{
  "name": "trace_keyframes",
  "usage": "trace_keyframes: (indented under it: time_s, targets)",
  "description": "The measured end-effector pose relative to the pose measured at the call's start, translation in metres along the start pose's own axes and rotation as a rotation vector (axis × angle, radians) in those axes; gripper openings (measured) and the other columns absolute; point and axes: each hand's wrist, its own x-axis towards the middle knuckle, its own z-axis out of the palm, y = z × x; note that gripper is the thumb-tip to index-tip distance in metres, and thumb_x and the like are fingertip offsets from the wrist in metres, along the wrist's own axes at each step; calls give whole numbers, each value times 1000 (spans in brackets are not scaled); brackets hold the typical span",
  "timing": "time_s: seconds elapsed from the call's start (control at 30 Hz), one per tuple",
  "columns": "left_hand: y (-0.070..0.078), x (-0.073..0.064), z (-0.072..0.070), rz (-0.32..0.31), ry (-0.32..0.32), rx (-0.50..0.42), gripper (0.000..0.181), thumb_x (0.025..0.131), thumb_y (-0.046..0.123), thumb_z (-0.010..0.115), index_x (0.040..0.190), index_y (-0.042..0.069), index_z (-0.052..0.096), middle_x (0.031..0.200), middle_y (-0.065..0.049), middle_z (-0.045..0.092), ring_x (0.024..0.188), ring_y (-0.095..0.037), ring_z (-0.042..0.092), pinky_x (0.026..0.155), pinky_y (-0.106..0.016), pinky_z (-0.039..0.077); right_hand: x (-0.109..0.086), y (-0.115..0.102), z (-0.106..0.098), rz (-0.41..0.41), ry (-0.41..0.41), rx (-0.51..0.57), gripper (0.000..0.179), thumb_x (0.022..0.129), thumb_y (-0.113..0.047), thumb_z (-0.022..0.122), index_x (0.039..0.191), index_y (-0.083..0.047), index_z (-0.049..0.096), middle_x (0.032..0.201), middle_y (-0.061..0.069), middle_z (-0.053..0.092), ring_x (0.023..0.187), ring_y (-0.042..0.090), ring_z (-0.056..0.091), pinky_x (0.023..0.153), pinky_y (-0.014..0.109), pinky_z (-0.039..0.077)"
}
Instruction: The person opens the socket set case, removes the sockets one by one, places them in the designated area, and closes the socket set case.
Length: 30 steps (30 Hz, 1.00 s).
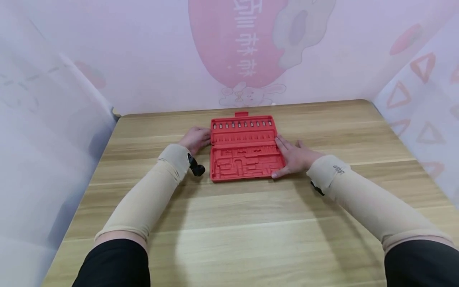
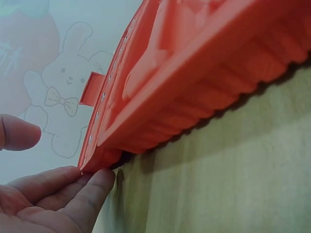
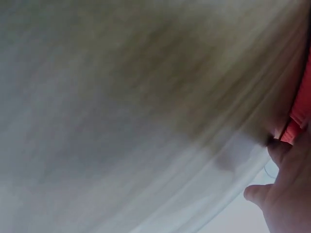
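A red plastic tool case [image 1: 244,144] lies unfolded on the table, with a row of small metal bits [image 1: 245,124] along its far half. Moulded recesses [image 1: 238,167] fill the near half. My left hand [image 1: 196,139] is at the case's left side; in the left wrist view its extended fingertips [image 2: 99,180] touch the case's edge, thumb held apart. My right hand [image 1: 295,156] rests against the right edge with fingers spread, thumb at the near corner. The right wrist view catches only part of this hand [image 3: 291,189] and a sliver of case [image 3: 302,99].
The wood-grain table [image 1: 244,231] stretches around the case. Behind it stands a pale printed wall [image 1: 150,59], with similar panels at both sides. Small black wrist cameras sit on the beige sleeves, the left one [image 1: 197,168] close to the case.
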Motion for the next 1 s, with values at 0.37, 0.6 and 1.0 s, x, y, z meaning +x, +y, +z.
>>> trace_keyframes:
  time_s: [0.37, 0.6, 1.0]
  targets:
    - [-6, 4, -2, 4, 28, 55, 41, 110, 11, 46, 144, -11, 50, 150, -22, 50, 138, -28, 49, 111, -34, 42, 3, -1, 2, 1, 51, -169, 134, 82, -89, 51, 161, 6, -3, 170, 22, -7, 156, 39, -1, 118, 66, -6]
    - [5, -3, 3, 30, 62, 372, 44, 109, 22, 49, 144, -3, 54, 145, -17, 54, 114, -21, 57, 113, -42, 39, 2, -2, 1, -52, 77, -239, 131, 86, -87, 47, 159, 12, 3, 168, 29, -1, 155, 44, 0, 122, 58, -2]
    - [16, 18, 4, 150, 158, 800, 48, 106, 18, 53, 148, -4, 47, 146, -22, 50, 133, -34, 48, 110, -48, 42, 0, -4, 1, -100, 99, -271, 130, 87, -89, 42, 157, 15, 9, 166, 33, 4, 154, 47, 4, 123, 55, 4]
